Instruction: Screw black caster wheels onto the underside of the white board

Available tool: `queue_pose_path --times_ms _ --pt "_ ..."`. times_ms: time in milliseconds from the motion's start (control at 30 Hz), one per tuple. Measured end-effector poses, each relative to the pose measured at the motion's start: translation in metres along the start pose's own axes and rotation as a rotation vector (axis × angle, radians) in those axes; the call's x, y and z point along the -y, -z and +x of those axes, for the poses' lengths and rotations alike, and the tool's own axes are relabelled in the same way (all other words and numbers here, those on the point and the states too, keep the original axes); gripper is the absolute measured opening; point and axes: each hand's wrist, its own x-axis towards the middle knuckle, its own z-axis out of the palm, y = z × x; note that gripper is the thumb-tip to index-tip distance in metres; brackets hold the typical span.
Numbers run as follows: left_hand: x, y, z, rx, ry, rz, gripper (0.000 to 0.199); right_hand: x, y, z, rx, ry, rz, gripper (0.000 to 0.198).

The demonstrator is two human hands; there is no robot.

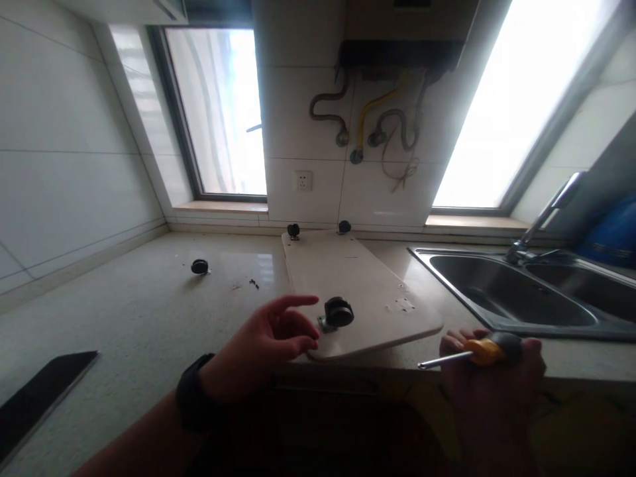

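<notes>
A pale board (342, 265) with rounded corners lies on the countertop, its near edge by the counter's front. Black caster wheels stand on it: a near caster (338, 311) with a metal plate, and at the far edge a left caster (293, 230) and a right caster (344, 227). My left hand (283, 331), a dark band at its wrist, is right beside the near caster, with thumb and index finger apart; whether a fingertip touches the plate I cannot tell. In my right hand (489, 377) is a screwdriver (489, 349) with a yellow and black handle, its shaft pointing left.
A loose caster (199, 266) and a few small dark screws (254, 283) lie on the countertop (149, 318) left of the board. At the right is a double steel sink (497, 285) with a faucet (544, 215). A flat dark panel (44, 397) lies at the near left.
</notes>
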Motion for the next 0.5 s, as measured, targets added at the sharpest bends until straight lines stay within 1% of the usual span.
queue_pose_path --times_ms 33,133,233,300,400,500 --pt "0.004 -0.007 -0.006 0.039 0.019 -0.017 0.054 -0.001 -0.005 -0.014 -0.032 -0.027 -0.013 0.05" --pt "0.012 -0.023 -0.02 0.105 0.034 -0.125 0.047 -0.005 -0.012 -0.049 -0.146 -0.026 -0.044 0.046" --pt "0.015 -0.034 -0.026 0.133 0.012 -0.259 0.042 -0.008 -0.011 -0.069 -0.194 0.001 -0.035 0.042" --pt "0.016 -0.038 -0.027 0.151 -0.009 -0.323 0.037 -0.009 -0.008 -0.074 -0.174 0.011 -0.034 0.042" --pt "0.018 -0.039 -0.025 0.167 -0.016 -0.352 0.031 -0.011 0.0 -0.074 -0.115 0.042 -0.043 0.04" --pt "0.02 -0.036 -0.023 0.142 -0.011 -0.316 0.029 -0.012 0.006 -0.073 0.0 0.146 -0.081 0.04"
